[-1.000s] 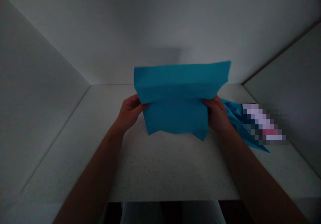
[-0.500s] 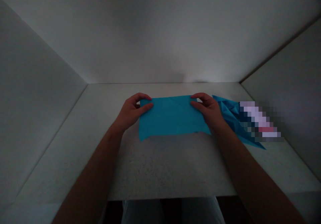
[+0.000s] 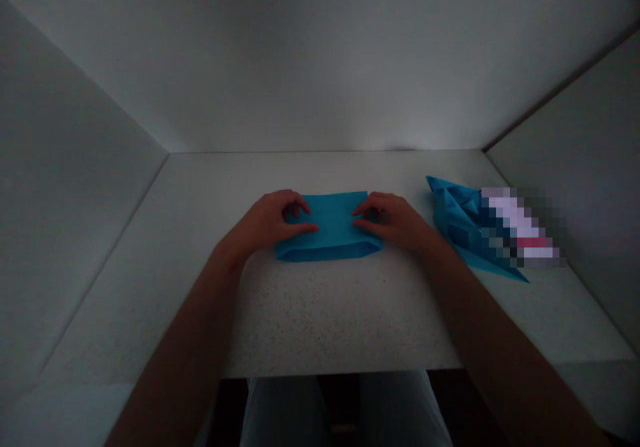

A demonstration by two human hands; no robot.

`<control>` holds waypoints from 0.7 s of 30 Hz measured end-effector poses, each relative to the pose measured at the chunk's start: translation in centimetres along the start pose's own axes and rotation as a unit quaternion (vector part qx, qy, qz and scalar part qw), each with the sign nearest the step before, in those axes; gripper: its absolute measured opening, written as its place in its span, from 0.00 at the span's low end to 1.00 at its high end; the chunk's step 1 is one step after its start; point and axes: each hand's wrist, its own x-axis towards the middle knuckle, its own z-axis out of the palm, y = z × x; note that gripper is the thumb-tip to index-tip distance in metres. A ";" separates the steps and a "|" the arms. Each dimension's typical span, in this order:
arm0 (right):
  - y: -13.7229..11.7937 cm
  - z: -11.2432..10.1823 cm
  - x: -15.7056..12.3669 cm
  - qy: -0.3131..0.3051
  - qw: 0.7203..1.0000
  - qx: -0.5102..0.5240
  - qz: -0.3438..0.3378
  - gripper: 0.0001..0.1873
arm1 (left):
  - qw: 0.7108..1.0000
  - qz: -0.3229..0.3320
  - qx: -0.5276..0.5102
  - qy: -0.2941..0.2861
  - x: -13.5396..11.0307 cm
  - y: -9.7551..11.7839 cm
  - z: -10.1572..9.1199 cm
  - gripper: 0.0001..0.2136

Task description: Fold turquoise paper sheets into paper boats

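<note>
A folded blue paper sheet (image 3: 333,228) lies flat on the white tabletop (image 3: 325,313) in the middle of the view. My left hand (image 3: 270,223) rests on its left end, fingers bent and pressing down on the paper. On the right end lies my right hand (image 3: 395,221), its fingers curled onto the sheet. The near edge of the paper is a rounded fold. Both forearms reach in from the bottom corners.
More crumpled blue paper (image 3: 457,220) lies at the right, beside a blurred-out object (image 3: 520,233). White walls close the table on the left, back and right. The table's front edge runs just above my lap.
The sheet was held up in the air, then laid down flat, and is now folded over into a narrower strip. Both hands have moved inward onto it.
</note>
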 end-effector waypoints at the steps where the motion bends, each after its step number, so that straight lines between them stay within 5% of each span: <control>1: -0.2 0.0 -0.1 -0.031 0.999 -0.008 -0.011 0.14 | 0.999 0.005 -0.008 -0.042 -0.1 0.2 0.0 0.23; 4: -0.6 0.0 -0.3 -0.091 0.993 -0.062 -0.029 0.24 | 0.995 0.015 0.014 -0.097 -0.3 0.4 -0.1 0.26; 9: -0.7 -0.4 -0.6 -0.117 0.984 -0.132 0.006 0.41 | 0.994 -0.004 0.031 -0.101 -0.6 0.1 -0.1 0.38; 21: 0.0 0.0 -1.4 -0.032 0.967 -0.247 0.055 0.54 | 0.975 0.035 0.198 -0.092 -0.7 2.1 1.9 0.37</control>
